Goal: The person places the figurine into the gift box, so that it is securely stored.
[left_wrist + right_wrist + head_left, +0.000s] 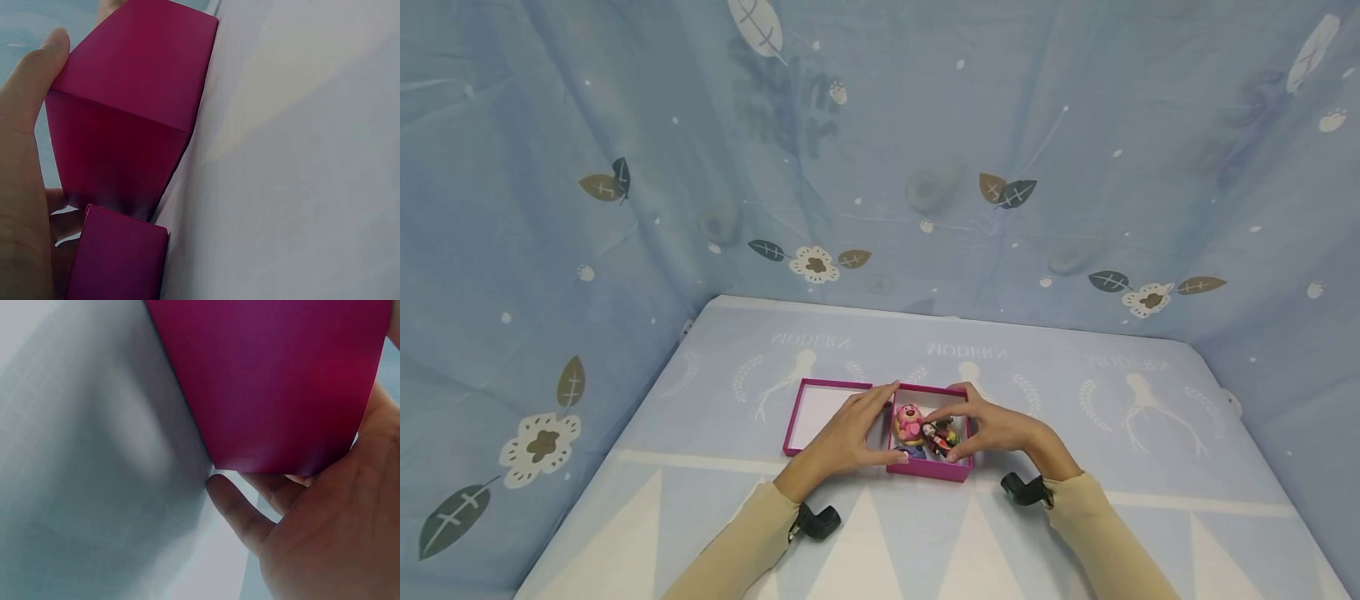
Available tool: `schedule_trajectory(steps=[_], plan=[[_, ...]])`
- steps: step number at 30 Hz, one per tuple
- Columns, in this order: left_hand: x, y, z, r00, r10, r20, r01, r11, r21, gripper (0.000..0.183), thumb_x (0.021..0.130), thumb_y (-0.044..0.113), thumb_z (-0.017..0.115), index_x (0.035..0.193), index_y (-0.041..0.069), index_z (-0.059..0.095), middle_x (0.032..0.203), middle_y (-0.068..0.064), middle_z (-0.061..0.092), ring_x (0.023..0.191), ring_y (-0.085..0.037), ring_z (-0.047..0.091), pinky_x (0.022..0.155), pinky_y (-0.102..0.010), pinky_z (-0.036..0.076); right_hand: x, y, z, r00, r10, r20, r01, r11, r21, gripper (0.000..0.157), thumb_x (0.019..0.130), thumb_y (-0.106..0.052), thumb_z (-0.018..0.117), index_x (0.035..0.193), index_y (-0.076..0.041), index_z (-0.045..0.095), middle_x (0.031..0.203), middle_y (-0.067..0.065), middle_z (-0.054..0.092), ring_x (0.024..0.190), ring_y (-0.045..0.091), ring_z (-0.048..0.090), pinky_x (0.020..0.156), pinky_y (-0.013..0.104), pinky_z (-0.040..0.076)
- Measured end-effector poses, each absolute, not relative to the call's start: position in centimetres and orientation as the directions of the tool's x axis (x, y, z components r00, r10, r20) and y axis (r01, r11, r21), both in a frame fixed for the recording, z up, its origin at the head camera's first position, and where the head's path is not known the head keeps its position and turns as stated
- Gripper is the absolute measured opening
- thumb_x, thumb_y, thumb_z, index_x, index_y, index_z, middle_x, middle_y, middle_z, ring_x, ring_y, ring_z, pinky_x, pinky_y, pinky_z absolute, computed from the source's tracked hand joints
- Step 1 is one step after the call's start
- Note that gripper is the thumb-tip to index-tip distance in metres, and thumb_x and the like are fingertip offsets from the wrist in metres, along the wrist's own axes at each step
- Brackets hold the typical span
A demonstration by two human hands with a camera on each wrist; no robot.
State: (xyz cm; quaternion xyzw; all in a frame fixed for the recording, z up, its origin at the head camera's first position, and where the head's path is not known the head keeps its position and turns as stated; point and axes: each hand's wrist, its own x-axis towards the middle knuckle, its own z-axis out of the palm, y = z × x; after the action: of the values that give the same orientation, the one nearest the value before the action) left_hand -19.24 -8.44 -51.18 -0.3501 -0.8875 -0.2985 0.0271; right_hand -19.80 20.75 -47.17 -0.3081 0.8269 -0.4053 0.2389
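A magenta box (928, 470) with a white inside stands open on the table, holding small figurines. One is a pink bear figurine (909, 423). Beside it is a dark-haired figurine (937, 438) in black and orange. My left hand (850, 433) grips the box by its left side, thumb at the near corner and fingers toward the far side. Over the right wall reaches my right hand (1000, 425), its thumb and index finger pinching the dark-haired figurine. Its other fingers are by the box's far side, as the right wrist view shows.
The box's lid (823, 412), magenta-rimmed and white inside, lies left of the box, partly behind my left hand. A pale patterned cloth covers the table (1075, 533). Blue printed curtains (880, 150) rise behind and at the sides.
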Motion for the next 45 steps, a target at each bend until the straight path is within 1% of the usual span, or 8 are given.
schedule_trajectory(steps=[5,10,14,22,29,34,38,45], plan=[[-19.25,-8.45,-51.13,-0.746,0.609,0.269,0.649,0.573,0.501,0.11,0.074,0.076,0.063,0.157,0.016,0.023,0.158,-0.002,0.035,0.141,-0.023,0.039,0.114,-0.049,0.034,-19.94,20.81,-47.26,-0.686,-0.712,-0.149,-0.324,0.483,-0.814,0.054,0.078,-0.035,0.082,0.127,-0.023,0.066,0.145,0.024,0.021,0.131,0.039,0.029,0.103,0.07,0.031],[-19.2,-8.52,-51.02,-0.746,0.61,0.267,0.648,0.575,0.499,0.11,0.074,0.075,0.065,0.157,0.015,0.024,0.158,-0.002,0.035,0.141,-0.023,0.039,0.114,-0.048,0.034,-20.0,20.69,-47.26,-0.671,-0.727,-0.145,-0.333,0.471,-0.817,0.038,0.08,-0.032,0.081,0.115,-0.021,0.073,0.147,0.024,0.021,0.133,0.039,0.025,0.105,0.069,0.029],[-19.17,-8.57,-51.02,-0.749,0.609,0.262,0.645,0.58,0.497,0.11,0.074,0.075,0.065,0.156,0.014,0.024,0.158,-0.002,0.035,0.141,-0.023,0.039,0.114,-0.049,0.034,-19.92,20.66,-47.29,-0.67,-0.727,-0.15,-0.331,0.473,-0.817,0.031,0.081,-0.029,0.08,0.11,-0.02,0.075,0.15,0.025,0.016,0.137,0.041,0.023,0.106,0.071,0.026],[-19.12,-8.6,-51.06,-0.757,0.606,0.244,0.633,0.589,0.502,0.111,0.074,0.072,0.068,0.157,0.015,0.022,0.159,-0.001,0.033,0.142,-0.02,0.037,0.116,-0.046,0.032,-19.75,20.56,-47.18,-0.683,-0.714,-0.155,-0.318,0.482,-0.816,0.032,0.081,-0.031,0.08,0.111,-0.022,0.075,0.15,0.024,0.017,0.136,0.039,0.021,0.106,0.072,0.025],[-19.04,-8.63,-50.98,-0.752,0.61,0.251,0.641,0.587,0.493,0.11,0.074,0.073,0.067,0.158,0.018,0.02,0.158,-0.003,0.035,0.142,-0.022,0.038,0.115,-0.047,0.033,-19.84,20.52,-47.49,-0.681,-0.721,-0.13,-0.339,0.468,-0.816,0.034,0.081,-0.03,0.08,0.114,-0.024,0.074,0.145,0.021,0.025,0.131,0.036,0.026,0.104,0.067,0.031],[-19.03,-8.6,-50.88,-0.755,0.609,0.244,0.637,0.592,0.494,0.111,0.074,0.074,0.066,0.158,0.018,0.02,0.158,-0.002,0.035,0.142,-0.022,0.038,0.115,-0.046,0.033,-19.86,20.59,-47.67,-0.684,-0.718,-0.128,-0.343,0.471,-0.813,0.035,0.081,-0.03,0.079,0.115,-0.027,0.073,0.146,0.02,0.025,0.131,0.036,0.026,0.104,0.068,0.031],[-19.08,-8.52,-50.91,-0.756,0.608,0.242,0.635,0.59,0.499,0.111,0.074,0.075,0.065,0.157,0.016,0.021,0.158,-0.002,0.034,0.142,-0.022,0.038,0.115,-0.047,0.033,-19.87,20.71,-47.83,-0.684,-0.719,-0.121,-0.343,0.464,-0.816,0.034,0.082,-0.03,0.079,0.116,-0.026,0.073,0.145,0.021,0.025,0.131,0.036,0.025,0.104,0.069,0.03],[-19.18,-8.41,-51.01,-0.765,0.604,0.223,0.621,0.602,0.501,0.111,0.073,0.073,0.068,0.157,0.017,0.021,0.159,0.001,0.032,0.142,-0.02,0.036,0.116,-0.046,0.032,-19.85,20.9,-48.03,-0.687,-0.721,-0.092,-0.363,0.449,-0.817,0.033,0.083,-0.027,0.078,0.115,-0.023,0.074,0.143,0.021,0.028,0.13,0.036,0.027,0.103,0.066,0.031]])
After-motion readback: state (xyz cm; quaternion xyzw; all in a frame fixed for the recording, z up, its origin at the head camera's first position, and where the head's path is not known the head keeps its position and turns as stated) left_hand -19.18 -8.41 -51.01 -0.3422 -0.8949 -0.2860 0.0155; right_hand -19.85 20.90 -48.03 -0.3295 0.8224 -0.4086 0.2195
